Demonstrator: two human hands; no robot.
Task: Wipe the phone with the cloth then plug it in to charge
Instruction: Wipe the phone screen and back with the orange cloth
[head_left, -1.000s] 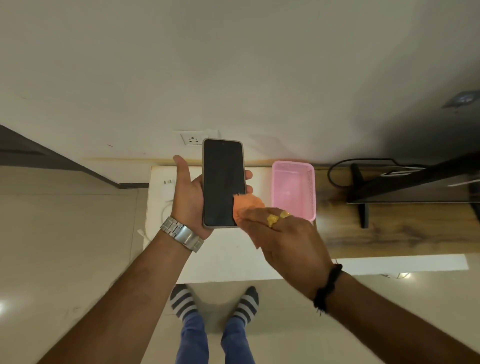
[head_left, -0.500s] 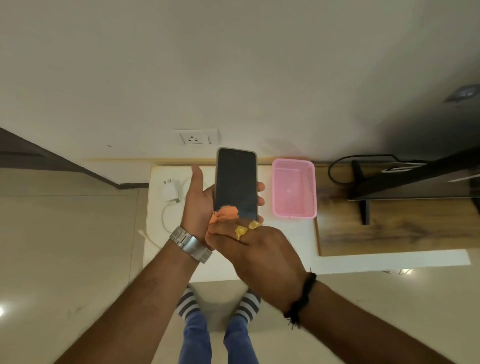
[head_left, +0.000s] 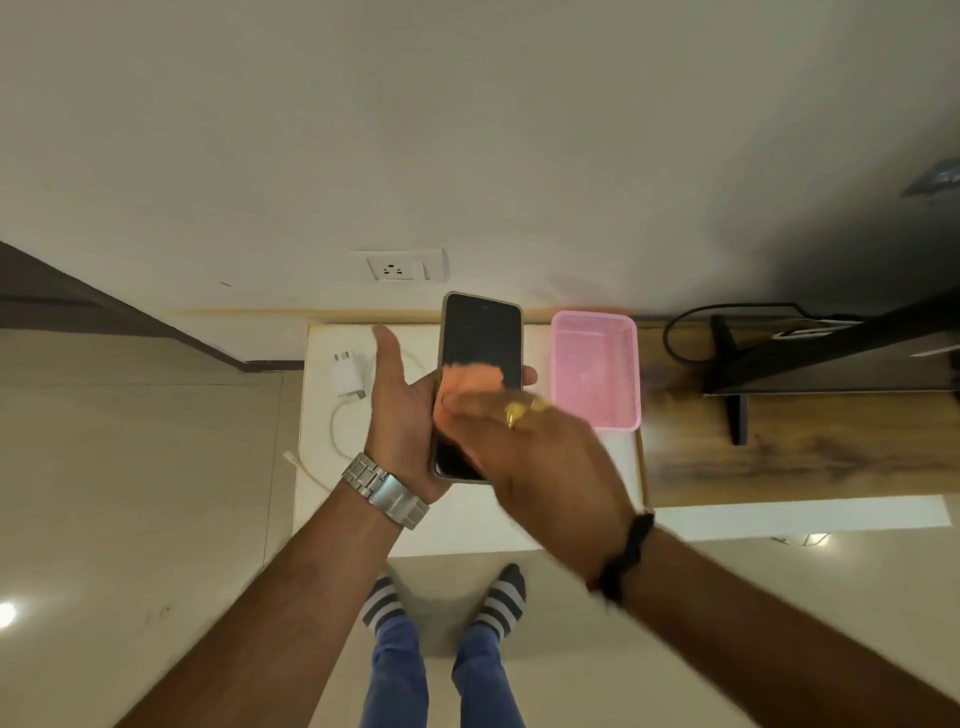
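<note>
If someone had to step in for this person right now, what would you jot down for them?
Left hand: holds the phone upright, screen facing the camera, above the white table.
Right hand: presses the orange cloth against the middle of the screen; the hand is blurred.
Charger and its cable lie on the table, left of the hands. The wall socket has nothing plugged in.
Done: wiping is under way.
Left: finish wiping, put the cloth down, plug the charger into the socket and the cable into the phone.
</note>
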